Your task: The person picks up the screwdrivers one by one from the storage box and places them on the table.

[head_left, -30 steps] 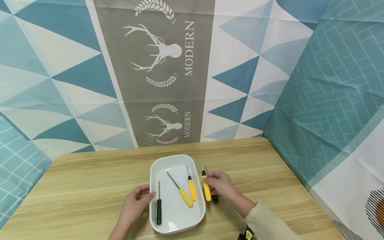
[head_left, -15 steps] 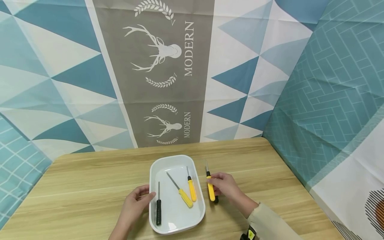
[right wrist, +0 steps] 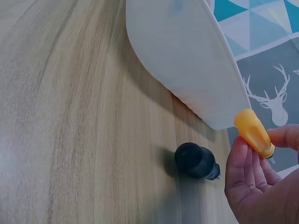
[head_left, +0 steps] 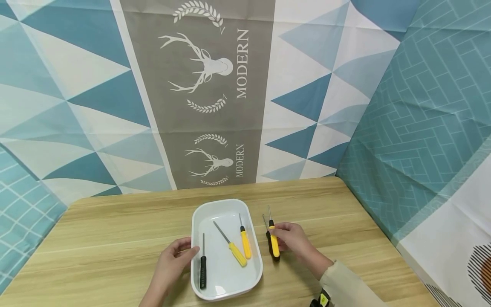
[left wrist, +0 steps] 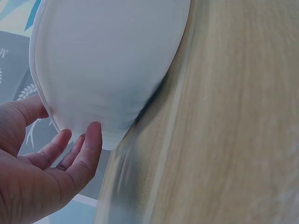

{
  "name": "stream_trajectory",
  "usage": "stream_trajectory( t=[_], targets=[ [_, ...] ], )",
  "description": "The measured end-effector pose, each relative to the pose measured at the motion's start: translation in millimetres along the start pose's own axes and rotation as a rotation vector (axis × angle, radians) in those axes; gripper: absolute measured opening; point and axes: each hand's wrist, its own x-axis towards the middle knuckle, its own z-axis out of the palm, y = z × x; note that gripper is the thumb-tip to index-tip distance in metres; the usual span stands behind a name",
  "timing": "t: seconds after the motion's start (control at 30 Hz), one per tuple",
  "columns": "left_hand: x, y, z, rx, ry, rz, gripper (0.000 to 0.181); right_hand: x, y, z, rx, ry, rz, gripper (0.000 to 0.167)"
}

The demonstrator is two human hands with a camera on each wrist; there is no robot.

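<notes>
A white tray (head_left: 218, 273) lies on the table, with my left hand (head_left: 171, 262) holding its left side. The thumb hooks over the rim, and the other fingers touch the outer wall in the left wrist view. My right hand (head_left: 293, 241) pinches a screwdriver with a yellow handle (right wrist: 253, 133) and black collar, to the right of the tray. Just beneath and left of it, a black-handled screwdriver (right wrist: 195, 159) rests on the tabletop. Inside the tray are a black screwdriver (head_left: 203, 273), a yellow screwdriver (head_left: 238, 255) and a yellow-and-black screwdriver (head_left: 245, 243).
The wooden table (head_left: 126, 238) extends to both sides of the tray. Behind it hangs a patterned cloth (head_left: 215, 106), and a teal cloth (head_left: 422, 128) hangs at the right. A black and yellow object (head_left: 321, 298) shows near the right sleeve.
My right hand has moved rightward, away from the tray, with the yellow screwdriver. More of the black screwdriver on the table now shows. The left hand and tray look still.
</notes>
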Motion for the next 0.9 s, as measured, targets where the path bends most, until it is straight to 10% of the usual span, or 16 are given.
stream_trajectory(
  t=[0.9],
  targets=[
    [0.4,0.0,0.7,-0.006,-0.003,-0.015,0.048,6.9,11.4,-11.9,0.025,0.022,0.033,0.036]
  ],
)
